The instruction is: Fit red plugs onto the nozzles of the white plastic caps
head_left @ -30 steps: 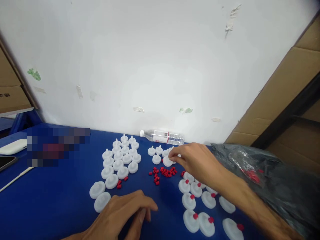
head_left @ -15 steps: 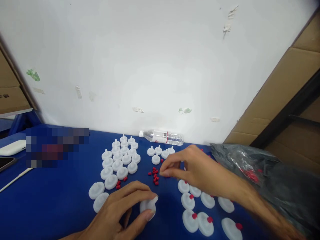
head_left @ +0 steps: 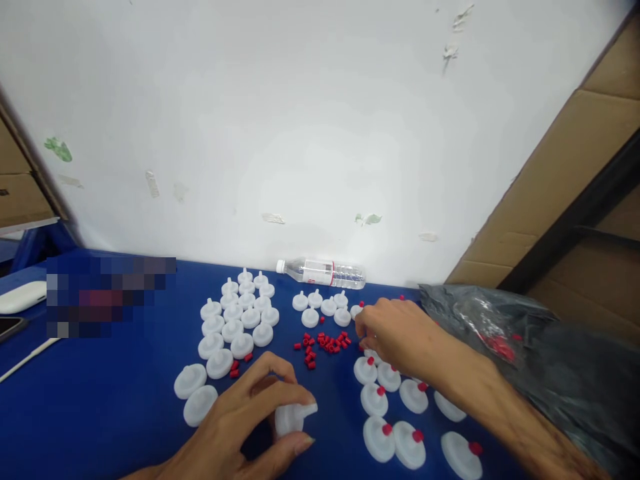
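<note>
The left hand (head_left: 245,420) clamps a white cap (head_left: 287,420) between its fingers over the blue surface (head_left: 120,393), near loose red tips (head_left: 311,365), while the right hand (head_left: 400,337) hovers beside red-tipped caps (head_left: 373,401), whether its fingers grip anything being impossible to tell.

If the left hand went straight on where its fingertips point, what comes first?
The left hand, holding a white piece, would probably meet the red-tipped white discs on the right first, though depth is unclear.

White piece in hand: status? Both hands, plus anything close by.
Left hand holding white piece, spout bare. Right hand beside red-tipped pieces, grip hidden. Loose red caps on table near both hands.
</note>
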Demonstrator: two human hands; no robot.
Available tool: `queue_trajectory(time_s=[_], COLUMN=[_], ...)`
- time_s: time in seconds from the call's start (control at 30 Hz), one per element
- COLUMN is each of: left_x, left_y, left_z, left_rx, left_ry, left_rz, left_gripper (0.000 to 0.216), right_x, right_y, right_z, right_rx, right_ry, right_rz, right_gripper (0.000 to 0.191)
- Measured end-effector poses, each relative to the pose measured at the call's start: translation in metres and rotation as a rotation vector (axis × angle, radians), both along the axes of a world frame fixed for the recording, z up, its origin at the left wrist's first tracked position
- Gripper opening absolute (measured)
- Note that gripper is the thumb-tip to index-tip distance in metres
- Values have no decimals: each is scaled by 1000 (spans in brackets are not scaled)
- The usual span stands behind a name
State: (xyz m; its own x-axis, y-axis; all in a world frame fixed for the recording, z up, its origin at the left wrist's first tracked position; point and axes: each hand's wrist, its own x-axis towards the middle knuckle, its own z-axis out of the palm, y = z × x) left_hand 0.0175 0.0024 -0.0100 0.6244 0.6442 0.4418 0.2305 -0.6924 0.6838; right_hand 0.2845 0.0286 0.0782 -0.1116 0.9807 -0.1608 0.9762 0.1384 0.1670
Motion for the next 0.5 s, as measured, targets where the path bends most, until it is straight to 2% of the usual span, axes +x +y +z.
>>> queue_trajectory(time_s=[0.13,0.37,0.5], left_x=[0,0,0], left_y=[-1,-2,-1], left_z=[3,3,1], left_rx=[-5,-34,1], left_ry=[-1,-18,-45], left_rz=[-13,-27,21], left_gripper=[37,32,36], right_x=[-2,4,7], right_y=[2,8,8], right_z=[1,-6,-9], right_rx=[37,-24,-22], right_ry=[-47,-26,-16], right_rz=[-23,-22,-24], right_gripper=[18,15,21])
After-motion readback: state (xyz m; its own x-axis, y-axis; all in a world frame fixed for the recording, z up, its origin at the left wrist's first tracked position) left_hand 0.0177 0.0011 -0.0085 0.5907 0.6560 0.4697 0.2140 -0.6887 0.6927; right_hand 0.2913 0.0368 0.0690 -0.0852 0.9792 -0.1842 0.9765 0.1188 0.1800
